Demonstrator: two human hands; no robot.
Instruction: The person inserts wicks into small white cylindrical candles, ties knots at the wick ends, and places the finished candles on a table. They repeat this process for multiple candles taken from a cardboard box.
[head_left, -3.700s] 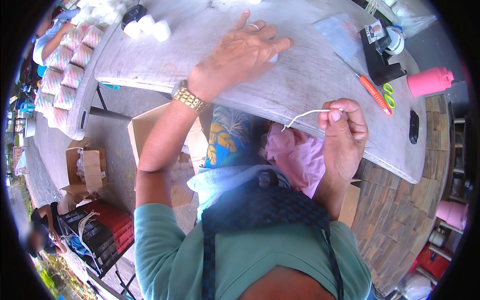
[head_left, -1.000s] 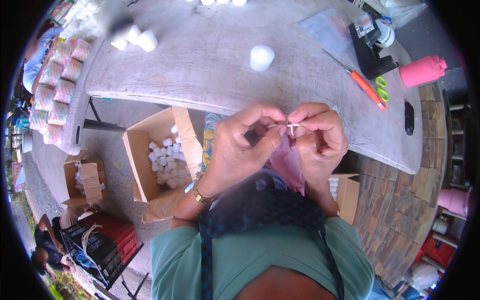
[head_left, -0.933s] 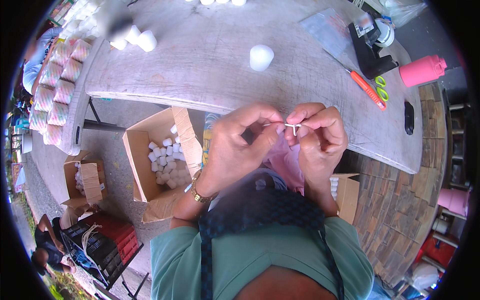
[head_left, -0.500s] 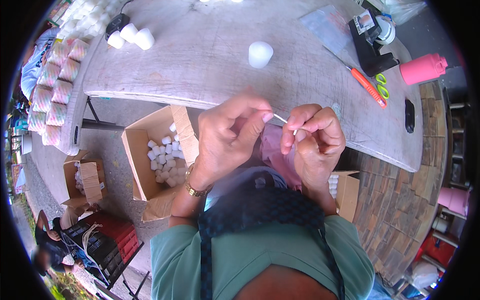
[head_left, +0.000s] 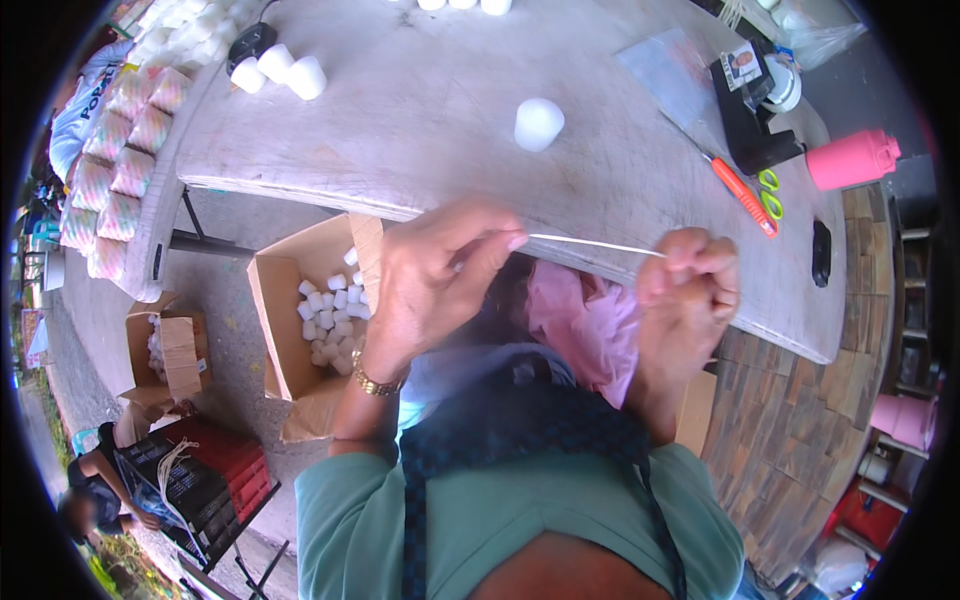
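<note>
A thin white string (head_left: pixel 597 241) runs nearly straight between my hands, just off the table's near edge. My left hand (head_left: pixel 435 275) pinches one end between thumb and fingertips. The other end is pinched in my right hand (head_left: pixel 690 295), whose fingers are blurred by motion. Beyond the hands, a short white cylinder (head_left: pixel 540 124) that looks like a candle sits alone on the table (head_left: pixel 400 130). Beneath the string, pink cloth (head_left: pixel 585 325) shows around my lap.
An open cardboard box (head_left: pixel 280 320) of white cylinders stands left below the table. Orange cutter (head_left: pixel 743 195), green-handled scissors (head_left: pixel 769 194) and pink bottle (head_left: pixel 852 160) lie at right. Wrapped pastel packs (head_left: pixel 130 172) line the left side. Another person (head_left: pixel 95 480) sits lower left.
My right hand has moved right, away from my left, and the string between them is now longer and stretched. The view has shifted slightly, showing more white cylinders at the far edge.
</note>
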